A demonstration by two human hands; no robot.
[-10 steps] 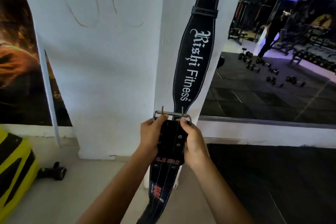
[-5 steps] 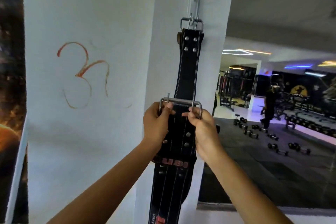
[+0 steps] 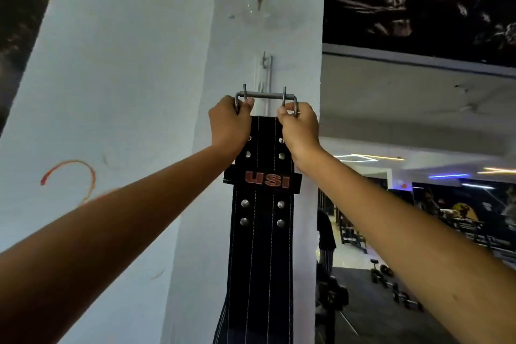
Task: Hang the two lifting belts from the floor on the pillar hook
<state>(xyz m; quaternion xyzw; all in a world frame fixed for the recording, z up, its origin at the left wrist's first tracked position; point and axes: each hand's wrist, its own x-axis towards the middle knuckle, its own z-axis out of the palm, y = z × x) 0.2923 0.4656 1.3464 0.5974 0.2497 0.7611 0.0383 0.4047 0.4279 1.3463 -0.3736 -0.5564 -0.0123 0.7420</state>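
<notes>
Hands: my left hand (image 3: pixel 230 120) and right hand (image 3: pixel 298 127) clamp the USI belt's (image 3: pixel 262 232) buckle (image 3: pixel 265 95) below the pillar hook (image 3: pixel 266 63); misaligned, its bar could miss and drop.

A black stitched belt (image 3: pixel 261 246) marked "USI" hangs upright against the white pillar (image 3: pixel 296 36), its steel buckle (image 3: pixel 265 96) raised just below the hook (image 3: pixel 264 60).

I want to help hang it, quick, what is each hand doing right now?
Left hand: closed on the left end of the belt buckle.
Right hand: closed on the right end of the same buckle.
</notes>
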